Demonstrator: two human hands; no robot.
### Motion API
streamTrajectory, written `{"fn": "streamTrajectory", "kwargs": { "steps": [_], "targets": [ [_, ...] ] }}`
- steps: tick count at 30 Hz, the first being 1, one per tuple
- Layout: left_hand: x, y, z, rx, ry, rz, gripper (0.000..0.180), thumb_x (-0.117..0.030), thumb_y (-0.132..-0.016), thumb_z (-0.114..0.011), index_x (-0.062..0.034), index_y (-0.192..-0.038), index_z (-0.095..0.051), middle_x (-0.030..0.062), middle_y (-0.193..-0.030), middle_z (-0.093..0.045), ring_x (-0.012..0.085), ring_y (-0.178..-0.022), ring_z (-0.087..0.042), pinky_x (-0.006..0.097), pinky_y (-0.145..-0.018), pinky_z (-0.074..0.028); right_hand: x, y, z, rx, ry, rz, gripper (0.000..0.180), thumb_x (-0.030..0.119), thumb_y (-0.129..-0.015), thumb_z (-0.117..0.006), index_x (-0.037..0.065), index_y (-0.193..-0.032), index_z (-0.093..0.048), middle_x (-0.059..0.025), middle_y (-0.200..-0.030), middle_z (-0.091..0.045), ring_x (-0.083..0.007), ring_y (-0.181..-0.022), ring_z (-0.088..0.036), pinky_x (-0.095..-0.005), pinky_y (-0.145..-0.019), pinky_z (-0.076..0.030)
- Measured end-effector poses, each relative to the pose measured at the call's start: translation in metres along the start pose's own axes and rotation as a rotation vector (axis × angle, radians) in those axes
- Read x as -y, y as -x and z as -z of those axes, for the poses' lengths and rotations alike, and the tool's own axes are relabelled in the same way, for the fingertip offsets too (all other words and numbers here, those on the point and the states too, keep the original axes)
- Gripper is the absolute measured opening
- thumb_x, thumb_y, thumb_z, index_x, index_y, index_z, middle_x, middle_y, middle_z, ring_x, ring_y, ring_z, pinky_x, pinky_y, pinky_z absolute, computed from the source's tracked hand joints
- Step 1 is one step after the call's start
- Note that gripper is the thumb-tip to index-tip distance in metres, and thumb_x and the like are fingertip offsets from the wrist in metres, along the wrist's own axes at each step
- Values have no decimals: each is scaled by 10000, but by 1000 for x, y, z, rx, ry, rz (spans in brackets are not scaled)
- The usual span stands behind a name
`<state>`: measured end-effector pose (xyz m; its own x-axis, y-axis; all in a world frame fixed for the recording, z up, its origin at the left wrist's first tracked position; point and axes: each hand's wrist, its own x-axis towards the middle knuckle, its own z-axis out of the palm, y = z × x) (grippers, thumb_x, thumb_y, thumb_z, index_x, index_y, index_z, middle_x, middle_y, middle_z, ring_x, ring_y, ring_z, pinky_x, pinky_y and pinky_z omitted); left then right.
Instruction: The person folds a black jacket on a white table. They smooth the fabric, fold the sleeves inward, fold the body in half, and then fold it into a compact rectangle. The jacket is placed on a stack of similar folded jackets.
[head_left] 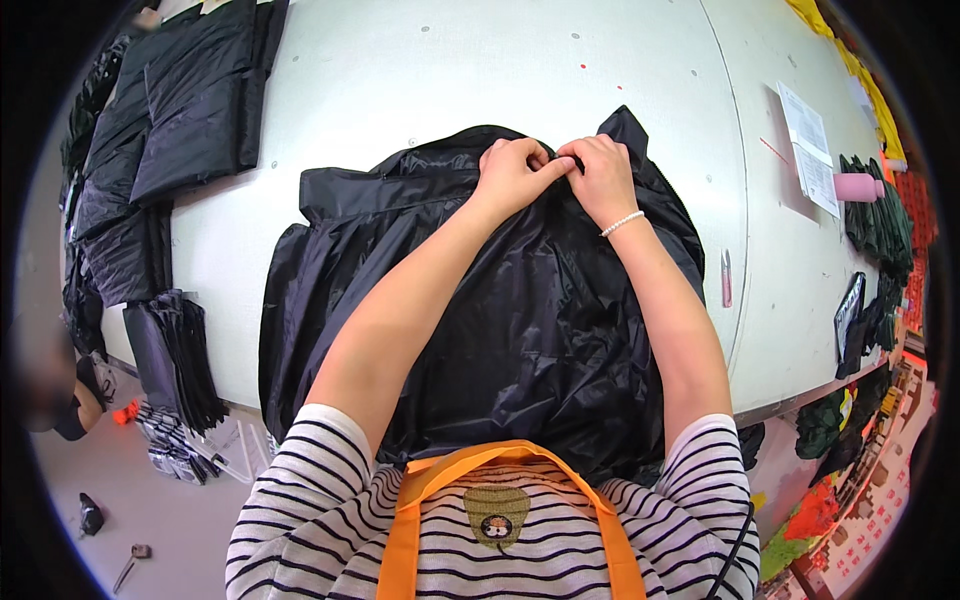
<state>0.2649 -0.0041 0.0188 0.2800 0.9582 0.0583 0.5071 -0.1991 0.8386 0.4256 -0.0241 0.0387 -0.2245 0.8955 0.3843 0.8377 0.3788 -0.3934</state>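
Both hands pinch the far edge of a black jacket spread on the white table; left hand and right hand touch, their fingertips buried in fabric. Folded black garments lie far left.

Garment workshop: wide white worktop, stacks of folded black garments left of the hands, paper sheets and green fabric to their right.

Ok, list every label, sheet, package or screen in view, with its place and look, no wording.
Paper sheets: far right on the table, white, rectangular, printed, overlapping.
Dark tablet-like slab: right table edge, black, tilted; screen not visible.
Badge: on the striped shirt, shield-shaped, olive green with a small picture.
Packages: none clearly visible.
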Motion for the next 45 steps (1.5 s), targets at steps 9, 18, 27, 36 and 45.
{"fn": "streamTrajectory", "kwargs": {
  "steps": [9,18,27,36,45],
  "targets": [
    [-23,5,7,-81,22,139,241,-259,-827,-651,-25,-856,-701,140,-697,-657,197,-632,-635,326,-619,-481,2,10,15,16,20,-54,70,179,-756,-695,125,-758,-650,16,-765,-631,-195,-820,-565,-346,-766,-383],
    [1,36,31,-313,-469,71,165,-169,-842,-608,-13,-790,-602,190,-779,-625,386,-808,-582,473,-710,-457,-3,28,30,-1,61,-260,93,206,-784,-684,121,-759,-653,9,-755,-640,-193,-832,-577,-358,-775,-378],
    [23,67,73,-447,-482,377,200,-215,-860,-597,-16,-836,-611,189,-841,-650,380,-832,-614,452,-730,-477,4,45,20,-42,79,-261,96,211,-773,-683,131,-740,-642,6,-772,-642,-204,-839,-572,-382,-766,-374],
    [68,60,69,-415,-438,254,223,-233,-868,-613,-11,-860,-617,200,-733,-634,370,-713,-622,415,-670,-483,6,49,12,-57,-20,-298,72,159,-786,-664,124,-741,-619,-10,-802,-639,-216,-872,-563,-387,-807,-363],
    [107,102,131,-487,-584,278,309,-367,-863,-619,-96,-999,-678,191,-1185,-558,355,-1105,-507,419,-958,-393,-25,67,83,-15,-323,-528,260,232,-808,-655,73,-1015,-659,-153,-1000,-648,-306,-979,-601,-381,-863,-465]
  ]
}}
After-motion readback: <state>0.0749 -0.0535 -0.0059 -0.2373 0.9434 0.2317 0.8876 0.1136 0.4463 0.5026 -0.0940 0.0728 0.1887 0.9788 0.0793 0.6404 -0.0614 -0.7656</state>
